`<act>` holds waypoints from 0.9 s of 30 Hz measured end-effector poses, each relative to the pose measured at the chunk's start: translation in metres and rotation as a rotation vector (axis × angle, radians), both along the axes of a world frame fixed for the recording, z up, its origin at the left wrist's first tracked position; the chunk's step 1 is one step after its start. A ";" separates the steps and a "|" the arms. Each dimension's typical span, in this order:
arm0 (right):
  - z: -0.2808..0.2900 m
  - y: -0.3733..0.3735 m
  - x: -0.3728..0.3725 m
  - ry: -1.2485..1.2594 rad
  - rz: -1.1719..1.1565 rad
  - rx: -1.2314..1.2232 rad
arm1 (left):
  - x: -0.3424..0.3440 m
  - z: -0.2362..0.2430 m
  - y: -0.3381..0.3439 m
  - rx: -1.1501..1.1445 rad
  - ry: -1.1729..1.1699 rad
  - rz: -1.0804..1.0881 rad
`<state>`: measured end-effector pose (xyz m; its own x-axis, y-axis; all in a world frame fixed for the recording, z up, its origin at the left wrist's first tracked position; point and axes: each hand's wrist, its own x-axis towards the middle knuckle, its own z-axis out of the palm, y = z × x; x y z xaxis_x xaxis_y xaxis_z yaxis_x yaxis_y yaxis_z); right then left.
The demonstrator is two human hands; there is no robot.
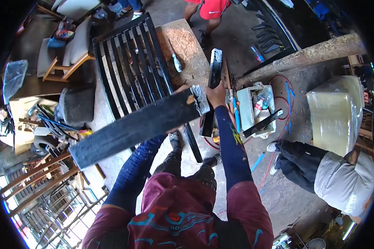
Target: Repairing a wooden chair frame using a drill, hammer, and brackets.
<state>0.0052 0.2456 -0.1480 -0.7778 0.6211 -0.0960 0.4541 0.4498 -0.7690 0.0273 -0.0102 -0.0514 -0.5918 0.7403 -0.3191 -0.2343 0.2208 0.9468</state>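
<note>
A wide black wooden board (133, 126) with a bare, splintered patch at one end slants across the front of me. My left hand (181, 88) grips it from beneath, mostly hidden, with a bit of the fingers showing at the upper edge. In my right hand (215, 96) is a narrower black board (215, 70), held nearly upright, its pale worn end pointing away from me. The fingers are closed round it. Beyond the wide board lies a black slatted wooden frame (133, 60), partly covered by that board.
A wooden tabletop (201, 62) carries sawdust (183, 41) and a chisel-like tool (176, 62). To the right, a pale crate (246, 106) holds bottles, with a short black piece (262, 123) across it. A thick pole (307, 56), a wrapped block (334, 114) and a seated person (340, 178) lie farther right.
</note>
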 end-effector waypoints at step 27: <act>0.346 -0.054 0.070 0.285 1.084 0.515 | -0.005 0.028 0.006 0.134 0.091 0.176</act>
